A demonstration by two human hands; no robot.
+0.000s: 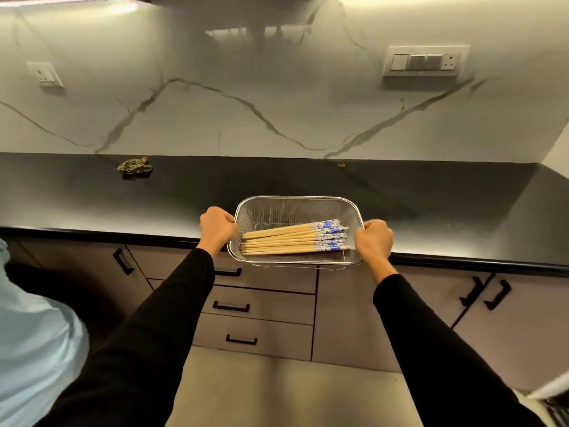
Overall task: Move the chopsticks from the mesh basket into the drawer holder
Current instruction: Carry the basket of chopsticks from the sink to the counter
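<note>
A rectangular metal mesh basket (295, 208) is at the front edge of the black countertop, partly overhanging it. Inside lie several wooden chopsticks (286, 240) in a bundle, their blue-and-white patterned ends pointing right. My left hand (217, 228) grips the basket's left rim and my right hand (374, 238) grips its right rim. Below the counter are three shut drawers with black handles (231, 306). No drawer holder is visible.
The black countertop (431, 211) runs left to right in front of a marble backsplash. A crumpled patterned cloth (135, 168) lies at the back left. Cabinet doors with black handles (497, 295) flank the drawers. A person in a light blue top (34, 349) stands at the left.
</note>
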